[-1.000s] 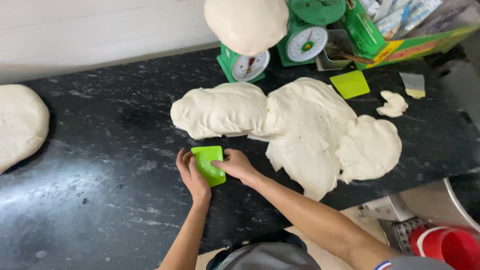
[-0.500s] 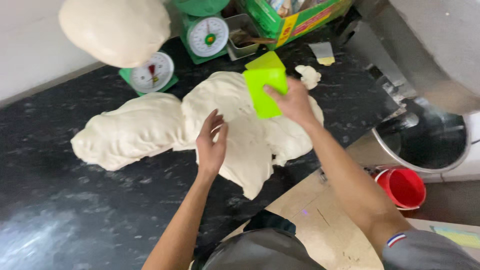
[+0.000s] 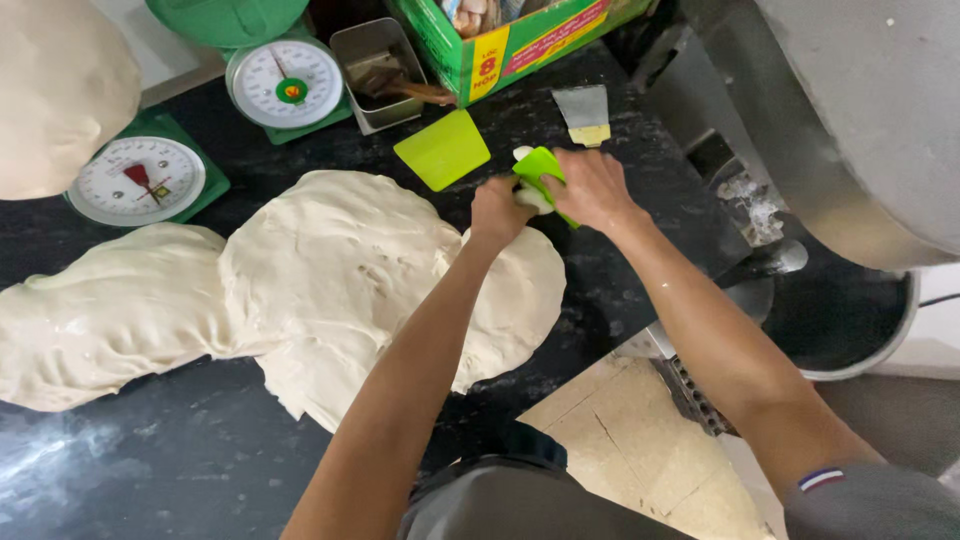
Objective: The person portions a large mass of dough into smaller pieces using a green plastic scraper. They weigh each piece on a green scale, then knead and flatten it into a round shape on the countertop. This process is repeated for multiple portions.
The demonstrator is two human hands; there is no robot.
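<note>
A large flat mass of pale dough [image 3: 330, 270] spreads over the black stone counter [image 3: 130, 470]. My right hand [image 3: 592, 188] grips a green plastic scraper [image 3: 538, 168] at the dough's far right edge. My left hand [image 3: 500, 208] is closed around a small lump of dough [image 3: 534, 198] right beside the scraper, the two hands touching. A second green scraper [image 3: 442, 150] lies flat on the counter just behind them. A grey scraper [image 3: 583, 112] with dough on its edge lies further back.
Two green dial scales [image 3: 140, 180] [image 3: 284, 84] stand at the back; a round dough ball [image 3: 60, 90] sits over the left one. A metal tin [image 3: 378, 66] and green carton [image 3: 510, 40] stand behind. A steel mixer bowl [image 3: 850, 320] is at right.
Both hands moved right, from the dough's middle to its far right edge. The left hand went from lying open on the dough to closing on a small lump beside the scraper.
</note>
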